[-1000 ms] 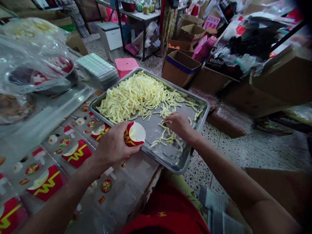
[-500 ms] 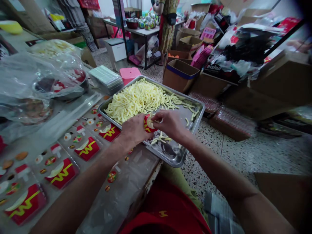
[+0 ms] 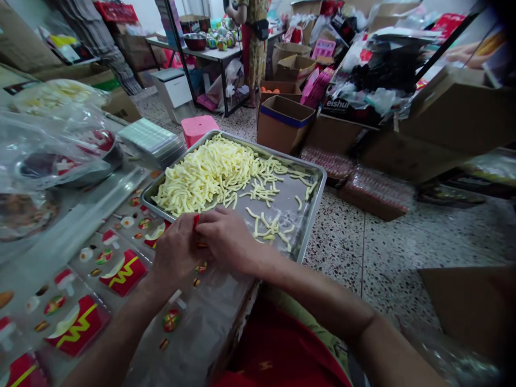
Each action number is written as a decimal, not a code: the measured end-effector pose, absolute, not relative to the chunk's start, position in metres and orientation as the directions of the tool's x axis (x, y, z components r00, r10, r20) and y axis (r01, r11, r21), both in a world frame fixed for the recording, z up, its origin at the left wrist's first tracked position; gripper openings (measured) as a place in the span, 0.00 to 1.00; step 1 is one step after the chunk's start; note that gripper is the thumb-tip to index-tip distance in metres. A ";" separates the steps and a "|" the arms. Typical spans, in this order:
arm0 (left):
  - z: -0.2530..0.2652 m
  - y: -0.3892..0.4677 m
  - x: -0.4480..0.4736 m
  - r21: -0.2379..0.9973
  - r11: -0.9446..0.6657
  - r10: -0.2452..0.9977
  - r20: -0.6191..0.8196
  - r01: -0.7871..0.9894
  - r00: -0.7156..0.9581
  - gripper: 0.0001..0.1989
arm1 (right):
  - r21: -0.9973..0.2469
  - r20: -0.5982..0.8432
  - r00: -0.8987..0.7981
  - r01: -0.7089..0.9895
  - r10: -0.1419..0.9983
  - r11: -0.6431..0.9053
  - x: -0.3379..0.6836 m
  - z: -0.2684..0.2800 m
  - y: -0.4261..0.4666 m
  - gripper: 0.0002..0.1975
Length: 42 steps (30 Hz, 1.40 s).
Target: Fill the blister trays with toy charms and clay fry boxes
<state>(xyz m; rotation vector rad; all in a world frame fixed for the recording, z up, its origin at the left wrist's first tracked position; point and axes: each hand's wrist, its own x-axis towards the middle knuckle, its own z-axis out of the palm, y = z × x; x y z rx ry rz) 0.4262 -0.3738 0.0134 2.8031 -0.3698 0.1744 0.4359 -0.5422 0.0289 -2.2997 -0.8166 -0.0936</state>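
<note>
Clear-bagged red cartons, yellow zigzags | our left hand, curled round small red carton, mostly hidden between hands | heaped pale-yellow strips | our right hand against carton, pinch we cannot tell | silver metal tray | black box, white "eishu…"

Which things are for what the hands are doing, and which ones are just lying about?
Seem part of the job:
red thing, mostly hidden between the left hand and right hand
pale yellow sticks
metal tray
red-and-yellow cartons

Probably just lying about:
pink stool
white bin
cardboard box with a blue band
dark red bowl
</note>
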 end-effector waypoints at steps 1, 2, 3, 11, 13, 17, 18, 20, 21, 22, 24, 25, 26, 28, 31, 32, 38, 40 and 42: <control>0.013 -0.376 0.429 0.283 -0.917 -0.247 0.152 -0.282 0.957 0.20 | -0.619 0.267 0.787 0.583 0.556 -0.527 0.441 0.030 -0.550 0.09; 0.013 -0.378 0.433 0.279 -0.917 -0.255 0.141 -0.286 0.957 0.22 | -0.669 0.247 0.798 0.550 0.549 -0.500 0.447 0.030 -0.562 0.09; 0.014 -0.381 0.436 0.277 -0.917 -0.261 0.123 -0.286 0.957 0.23 | -0.719 0.221 0.833 0.490 0.507 -0.492 0.455 0.028 -0.577 0.10; 0.017 -0.386 0.462 0.374 -0.895 -0.238 0.063 -0.244 0.969 0.29 | -0.264 -0.009 0.996 0.087 0.093 -0.961 0.519 -0.014 -0.689 0.10; 0.018 -0.389 0.463 0.395 -0.877 -0.268 0.065 -0.272 0.961 0.30 | -0.201 -0.042 0.997 0.058 0.068 -0.978 0.522 -0.021 -0.687 0.09; 0.025 -0.399 0.454 0.408 -0.864 -0.301 0.055 -0.297 0.952 0.31 | -0.222 -0.015 0.998 -0.055 -0.053 -0.973 0.515 -0.022 -0.676 0.07; 0.027 -0.401 0.451 0.397 -0.870 -0.298 0.046 -0.291 0.953 0.31 | -0.245 0.009 0.997 -0.070 -0.075 -0.967 0.511 -0.019 -0.677 0.07; 0.032 -0.404 0.444 0.367 -0.892 -0.270 0.036 -0.264 0.962 0.31 | -0.325 0.078 0.991 -0.075 -0.106 -0.943 0.502 -0.008 -0.680 0.07; 0.033 -0.405 0.441 0.354 -0.901 -0.253 0.037 -0.249 0.967 0.31 | -0.395 0.111 0.988 -0.058 -0.110 -0.917 0.497 0.000 -0.681 0.06; 0.034 -0.406 0.438 0.348 -0.907 -0.239 0.043 -0.239 0.970 0.31 | -0.482 0.131 0.985 -0.031 -0.108 -0.876 0.491 0.009 -0.681 0.06; 0.035 -0.407 0.432 0.350 -0.907 -0.228 0.060 -0.234 0.972 0.32 | -0.659 0.110 0.993 0.036 -0.049 -0.752 0.478 0.028 -0.672 0.06; 0.034 -0.408 0.429 0.353 -0.906 -0.226 0.068 -0.236 0.972 0.32 | -0.720 0.088 0.996 0.068 0.006 -0.690 0.471 0.036 -0.663 0.07; 0.034 -0.409 0.426 0.355 -0.904 -0.224 0.076 -0.236 0.972 0.32 | -0.752 0.074 0.995 0.097 0.062 -0.652 0.464 0.044 -0.651 0.07; 0.033 -0.411 0.420 0.363 -0.903 -0.210 0.091 -0.229 0.973 0.31 | -0.714 0.086 0.985 0.166 0.150 -0.680 0.450 0.053 -0.620 0.05; 0.033 -0.406 0.407 0.374 -0.906 -0.172 0.106 -0.199 0.979 0.25 | -0.507 0.132 0.958 0.284 0.253 -0.814 0.435 0.058 -0.571 0.04; 0.034 -0.401 0.402 0.374 -0.910 -0.147 0.105 -0.176 0.984 0.22 | -0.462 0.129 0.940 0.340 0.317 -0.819 0.431 0.059 -0.558 0.05; 0.044 -0.334 0.345 0.459 -0.887 0.110 0.114 0.046 0.987 0.28 | -0.648 0.174 0.638 0.648 0.750 -0.401 0.400 0.060 -0.500 0.13; 0.044 -0.302 0.317 0.522 -0.845 0.212 0.126 0.117 0.969 0.32 | -0.744 0.195 0.645 0.588 0.739 -0.317 0.391 0.049 -0.470 0.14; 0.042 -0.266 0.286 0.552 -0.807 0.332 0.127 0.211 0.935 0.32 | -0.872 0.102 0.619 0.432 0.779 -0.229 0.380 0.032 -0.425 0.18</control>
